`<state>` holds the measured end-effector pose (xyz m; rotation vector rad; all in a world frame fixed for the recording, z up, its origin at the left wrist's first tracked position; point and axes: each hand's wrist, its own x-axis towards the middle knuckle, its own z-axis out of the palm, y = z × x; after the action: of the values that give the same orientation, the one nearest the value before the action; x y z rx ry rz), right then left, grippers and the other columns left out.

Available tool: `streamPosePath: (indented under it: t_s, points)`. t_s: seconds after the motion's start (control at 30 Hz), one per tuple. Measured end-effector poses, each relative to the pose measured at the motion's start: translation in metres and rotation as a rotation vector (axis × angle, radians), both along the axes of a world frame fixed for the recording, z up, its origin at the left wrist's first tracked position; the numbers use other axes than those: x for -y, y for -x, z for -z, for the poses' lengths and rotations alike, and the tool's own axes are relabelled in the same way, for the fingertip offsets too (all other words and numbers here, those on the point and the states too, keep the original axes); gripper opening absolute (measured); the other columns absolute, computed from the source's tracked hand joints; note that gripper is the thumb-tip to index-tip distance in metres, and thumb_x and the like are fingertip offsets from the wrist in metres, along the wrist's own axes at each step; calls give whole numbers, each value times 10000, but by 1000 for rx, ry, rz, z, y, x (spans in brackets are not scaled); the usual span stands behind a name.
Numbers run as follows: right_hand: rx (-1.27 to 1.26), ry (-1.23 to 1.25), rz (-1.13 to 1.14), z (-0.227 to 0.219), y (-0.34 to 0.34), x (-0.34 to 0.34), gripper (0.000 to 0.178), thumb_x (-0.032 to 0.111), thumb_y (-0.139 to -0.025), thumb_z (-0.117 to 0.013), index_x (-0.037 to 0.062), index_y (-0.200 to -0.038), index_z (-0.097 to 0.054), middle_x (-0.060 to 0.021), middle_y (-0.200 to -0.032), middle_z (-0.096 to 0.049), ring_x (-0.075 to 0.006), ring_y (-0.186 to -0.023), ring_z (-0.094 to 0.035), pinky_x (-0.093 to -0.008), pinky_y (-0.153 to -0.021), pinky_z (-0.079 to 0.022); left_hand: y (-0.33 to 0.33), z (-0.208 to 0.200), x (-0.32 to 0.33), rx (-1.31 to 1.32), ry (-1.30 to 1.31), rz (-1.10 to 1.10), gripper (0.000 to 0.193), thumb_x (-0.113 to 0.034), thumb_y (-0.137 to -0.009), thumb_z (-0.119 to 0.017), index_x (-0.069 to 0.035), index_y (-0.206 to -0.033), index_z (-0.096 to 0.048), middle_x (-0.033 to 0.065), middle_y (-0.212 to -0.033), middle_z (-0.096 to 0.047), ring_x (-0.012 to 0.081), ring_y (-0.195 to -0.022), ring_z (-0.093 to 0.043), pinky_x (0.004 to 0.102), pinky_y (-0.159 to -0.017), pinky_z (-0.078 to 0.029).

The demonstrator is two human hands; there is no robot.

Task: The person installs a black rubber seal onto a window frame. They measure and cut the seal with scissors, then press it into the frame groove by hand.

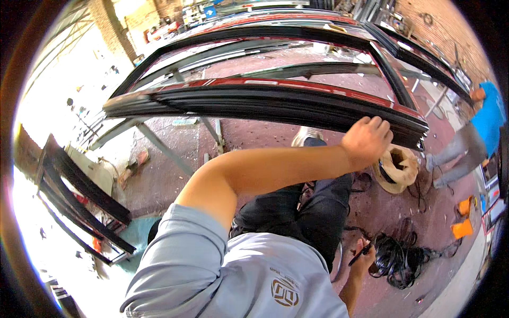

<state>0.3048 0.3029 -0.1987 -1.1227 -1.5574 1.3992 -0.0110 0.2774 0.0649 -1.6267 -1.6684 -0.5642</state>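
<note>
A large black rectangular frame with reddish film along its inner edge lies raised before me on a metal stand. My left arm reaches across my body, and my left hand is closed on the frame's near side, close to its right corner. Low on the right, beside my thigh, my right hand grips a slim black piece, too small to tell whether strip or tool. Beside that hand, a tangled heap of black strip lies on the floor, one strand running toward my fingers.
A beige roll with a hollow core stands under the frame's right corner. Another person in a blue shirt stands at the right by a second black frame. More black frames lean at left. Orange pieces lie at right.
</note>
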Motion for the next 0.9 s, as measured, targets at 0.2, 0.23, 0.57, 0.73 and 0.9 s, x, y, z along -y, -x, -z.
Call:
streamPosePath:
  t_s: [0.2, 0.23, 0.57, 0.73, 0.9]
  points:
    - [208, 91, -32, -21, 2, 4, 298, 204, -941, -719, -18, -1130, -658, -44, -924, -681, -90, -659, -581, -243, -572, -478, -3, 6, -24, -10, -102, 39, 183, -175, -749, -619, -45, -877, -618, 78, -908, -539, 237, -864, -573, 346, -716, -500]
    - [96, 129, -35, -15, 5, 1, 308, 212, -940, -722, -26, -1123, -655, -43, -902, -680, -99, -658, -593, -245, -575, -480, -5, 6, -32, -5, -72, 45, 168, -180, -746, -622, -55, -859, -626, 74, -903, -540, 234, -861, -575, 345, -707, -502]
    - [-100, 12, -108, -1, 56, -22, 237, 154, -948, -703, -41, -1065, -638, -109, -1033, -712, -116, -685, -622, -251, -574, -534, -30, -11, -76, 68, 267, -92, 121, -221, -764, -650, -120, -788, -711, 54, -886, -587, 230, -876, -601, 348, -670, -492]
    - [-64, 33, -137, -12, 73, -41, 215, 191, -981, -645, -1, -1078, -657, -86, -1091, -708, -96, -669, -585, -239, -575, -459, -22, -25, -61, -12, -150, 241, 184, -244, -721, -635, -64, -760, -648, 65, -836, -554, 254, -856, -547, 365, -706, -459]
    - [-207, 93, -113, -58, 57, -73, 363, 332, -1027, -539, -2, -1117, -649, -63, -939, -692, -81, -619, -504, -228, -576, -395, -48, -23, -44, 90, -91, 328, 220, -239, -756, -610, -51, -857, -554, 85, -820, -547, 249, -826, -586, 384, -568, -498]
